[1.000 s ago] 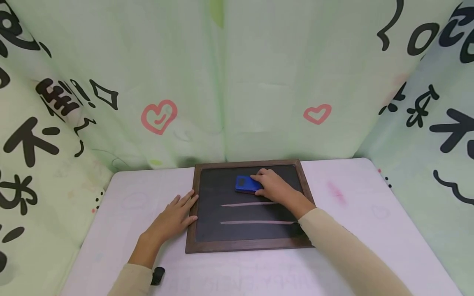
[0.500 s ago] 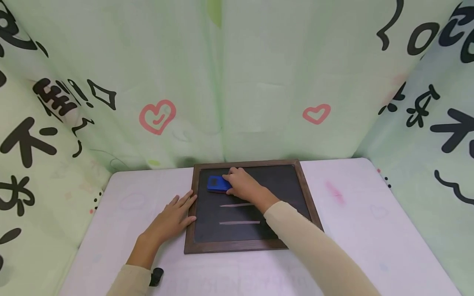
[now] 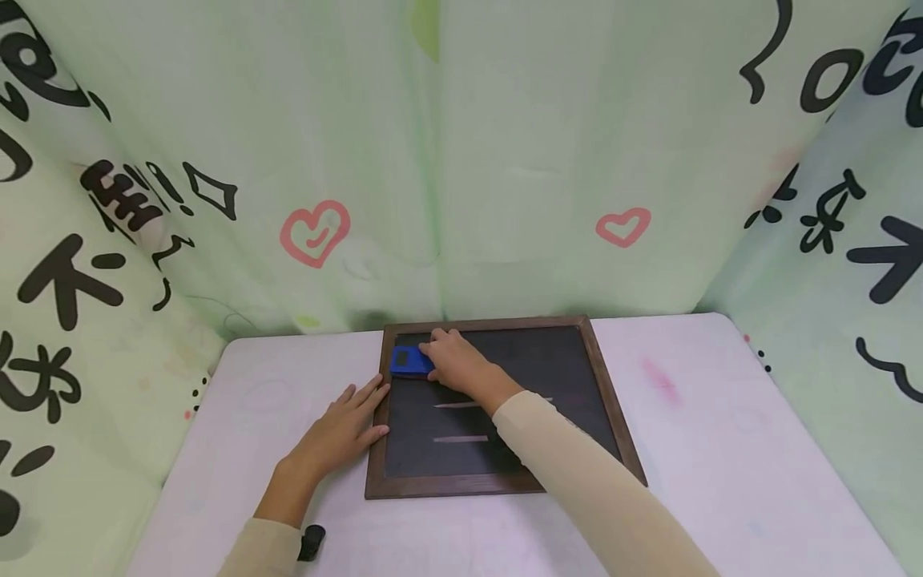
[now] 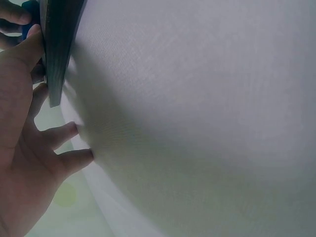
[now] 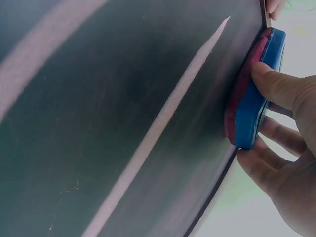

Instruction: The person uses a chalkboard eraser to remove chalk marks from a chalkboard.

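A wood-framed chalkboard (image 3: 505, 353) lies on the table, two pale chalk lines across its dark surface. In the right wrist view one chalk line (image 5: 163, 116) runs diagonally beside the eraser. My right hand (image 3: 461, 365) grips a blue chalkboard eraser (image 3: 409, 361) at the board's upper left corner. Its reddish felt side (image 5: 242, 98) faces the board, with thumb and fingers on opposite edges of the blue back. My left hand (image 3: 342, 433) rests with spread fingers on the left side of the frame. In the left wrist view, two fingertips of the left hand (image 4: 29, 148) touch the table.
The white table (image 3: 721, 449) extends around the board. A pale green curtain (image 3: 519, 200) with black lettering and red hearts stands right behind the board and along both sides. A small black object (image 3: 312, 542) shows beside the left wrist.
My right hand has slid the eraser leftward along the top of the board to its left frame edge. The left hand stays on the frame.
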Action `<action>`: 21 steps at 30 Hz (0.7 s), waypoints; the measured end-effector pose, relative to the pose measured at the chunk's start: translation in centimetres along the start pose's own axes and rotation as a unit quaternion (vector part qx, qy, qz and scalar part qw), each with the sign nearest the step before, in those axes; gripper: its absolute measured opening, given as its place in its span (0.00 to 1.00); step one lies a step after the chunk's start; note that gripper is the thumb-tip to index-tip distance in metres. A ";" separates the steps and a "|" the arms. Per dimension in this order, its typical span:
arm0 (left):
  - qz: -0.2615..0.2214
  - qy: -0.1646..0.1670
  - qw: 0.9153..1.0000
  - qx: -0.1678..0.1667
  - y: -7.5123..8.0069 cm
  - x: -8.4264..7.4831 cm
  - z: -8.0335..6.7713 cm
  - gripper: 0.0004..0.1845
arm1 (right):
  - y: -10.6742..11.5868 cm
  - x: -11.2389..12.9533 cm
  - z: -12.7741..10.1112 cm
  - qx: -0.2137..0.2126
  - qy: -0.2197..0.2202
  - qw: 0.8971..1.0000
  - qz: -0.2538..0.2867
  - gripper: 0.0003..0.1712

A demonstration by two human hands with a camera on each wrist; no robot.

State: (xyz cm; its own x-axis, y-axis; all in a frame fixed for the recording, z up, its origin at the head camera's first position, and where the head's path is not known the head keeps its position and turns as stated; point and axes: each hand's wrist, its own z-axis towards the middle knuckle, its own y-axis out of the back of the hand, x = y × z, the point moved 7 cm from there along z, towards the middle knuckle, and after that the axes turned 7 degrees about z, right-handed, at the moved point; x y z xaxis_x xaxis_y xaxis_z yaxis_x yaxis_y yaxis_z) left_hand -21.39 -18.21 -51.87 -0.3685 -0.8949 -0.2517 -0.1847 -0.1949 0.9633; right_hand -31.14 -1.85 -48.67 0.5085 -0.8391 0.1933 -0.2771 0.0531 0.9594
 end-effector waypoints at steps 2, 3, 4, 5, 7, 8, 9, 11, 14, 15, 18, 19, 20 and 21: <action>0.002 0.001 1.000 -0.003 0.0 0.0 -0.1 0.37 | -0.1 0.0 0.0 0.002 0.002 1.000 0.000 0.35; 0.002 0.001 1.000 -0.004 0.0 0.0 -0.1 0.37 | -0.1 0.0 -0.1 0.002 0.003 1.000 -0.001 0.35; 0.001 0.001 1.000 -0.004 0.0 0.0 -0.1 0.37 | -0.1 0.0 -0.1 0.003 0.005 1.000 -0.001 0.35; 0.000 0.001 1.000 -0.004 0.0 0.0 -0.1 0.37 | -0.1 0.0 -0.1 0.004 0.006 1.000 0.000 0.35; 0.000 0.002 1.000 -0.004 -0.1 0.1 -0.1 0.37 | -0.1 0.1 -0.3 0.006 0.011 1.000 0.006 0.35; 0.000 0.002 1.000 -0.004 -0.1 0.1 -0.1 0.37 | -0.1 0.1 -0.4 0.007 0.015 1.000 0.008 0.35; 0.002 0.001 1.000 -0.005 -0.1 0.1 -0.1 0.37 | -0.1 0.2 -0.5 0.007 0.019 1.000 0.010 0.35; 0.004 0.002 1.000 -0.005 -0.1 0.1 -0.1 0.37 | 0.0 0.4 -0.8 0.008 0.026 1.000 0.015 0.35; 0.004 0.001 1.000 -0.004 -0.1 0.1 -0.1 0.37 | 0.0 0.5 -1.4 0.008 0.034 0.999 0.014 0.36; 0.004 0.001 1.000 -0.004 -0.1 0.1 -0.1 0.37 | 0.0 0.5 -1.7 0.007 0.036 0.999 0.014 0.36; 0.000 0.004 1.000 -0.001 -0.1 0.1 0.0 0.37 | -0.1 0.5 -2.3 0.010 0.043 0.999 0.017 0.36; 0.000 0.004 1.000 -0.001 -0.1 0.1 0.0 0.37 | -0.2 0.5 -2.5 0.012 0.044 0.999 0.021 0.36; 0.000 0.005 1.000 -0.002 -0.1 0.0 0.0 0.37 | -0.2 0.4 -2.7 0.014 0.045 0.999 0.027 0.36; 0.001 0.004 1.000 -0.002 -0.1 0.0 0.0 0.37 | -0.3 0.3 -2.9 0.015 0.046 0.998 0.031 0.36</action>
State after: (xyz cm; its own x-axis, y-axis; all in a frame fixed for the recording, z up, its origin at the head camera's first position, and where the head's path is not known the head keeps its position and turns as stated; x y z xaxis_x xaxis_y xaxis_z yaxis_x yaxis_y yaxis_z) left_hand -21.35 -18.22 -52.02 -0.3610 -0.8988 -0.2489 -0.1811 -0.1942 0.9641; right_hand -28.52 -0.53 -48.28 0.5611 -0.7817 0.2721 -0.3344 0.0866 0.9384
